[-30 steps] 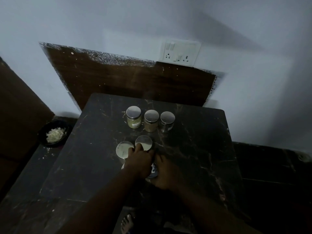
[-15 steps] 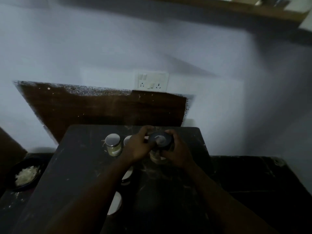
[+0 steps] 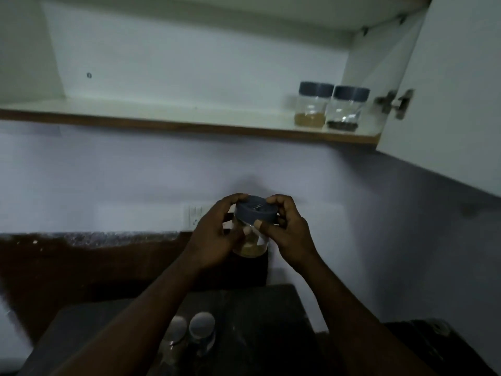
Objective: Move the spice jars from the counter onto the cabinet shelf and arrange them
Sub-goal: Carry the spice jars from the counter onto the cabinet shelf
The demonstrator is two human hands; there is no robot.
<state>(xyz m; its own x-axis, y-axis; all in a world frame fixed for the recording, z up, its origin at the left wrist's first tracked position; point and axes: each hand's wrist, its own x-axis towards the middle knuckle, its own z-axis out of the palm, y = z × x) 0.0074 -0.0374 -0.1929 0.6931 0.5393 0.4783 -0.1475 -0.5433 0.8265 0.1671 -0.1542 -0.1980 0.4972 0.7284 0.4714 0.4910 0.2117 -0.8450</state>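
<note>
Well above the tabletop [image 3: 267,318], a spice jar [image 3: 254,213] (grey lid, tan powder) sits between both hands — the left hand [image 3: 214,236] wraps its glass body, and fingers of the right hand [image 3: 291,232] pinch the lid. Two grey-lidded jars [image 3: 311,104] stand side by side at the right end of the shelf [image 3: 162,116]; silver-lidded jars [image 3: 202,325] sit on the tabletop.

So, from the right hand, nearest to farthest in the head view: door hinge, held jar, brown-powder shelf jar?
1. The held jar: gripped by the right hand at its lid.
2. The brown-powder shelf jar: above, right end of the shelf.
3. The door hinge: farther right, on the cabinet door.
</note>
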